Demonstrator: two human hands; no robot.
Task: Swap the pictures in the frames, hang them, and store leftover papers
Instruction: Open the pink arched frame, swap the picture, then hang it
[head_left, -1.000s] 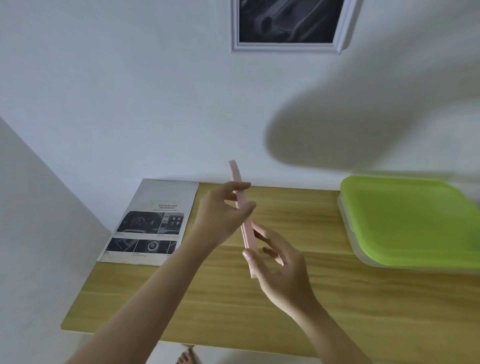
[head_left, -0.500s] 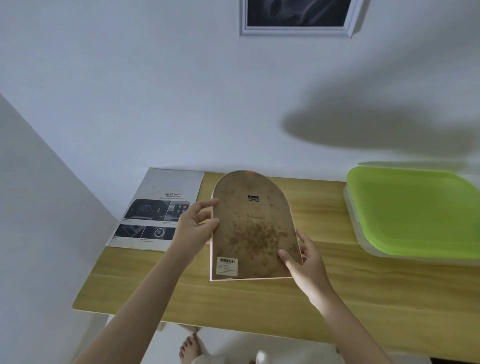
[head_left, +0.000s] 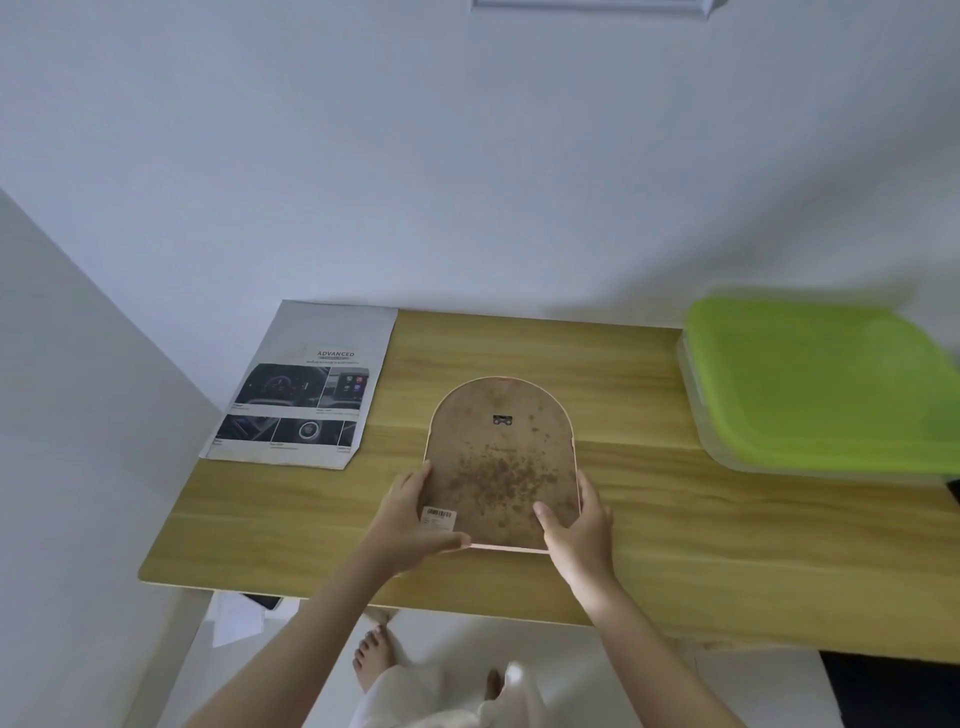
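Nearest the camera, the left hand (head_left: 410, 519) and right hand (head_left: 579, 519) grip the bottom corners of the arched pink frame (head_left: 501, 462), one each, holding it face down on or just above the wooden table (head_left: 675, 519); which, I cannot tell. Its speckled backing board is in place, so this frame seems unopened and its swap not begun. Farther left lies a printed car brochure page (head_left: 306, 395), probably a picture or leftover paper. A green-lidded box (head_left: 815, 384) sits far right, likely for storage. High on the wall, a white frame (head_left: 587, 4) hangs.
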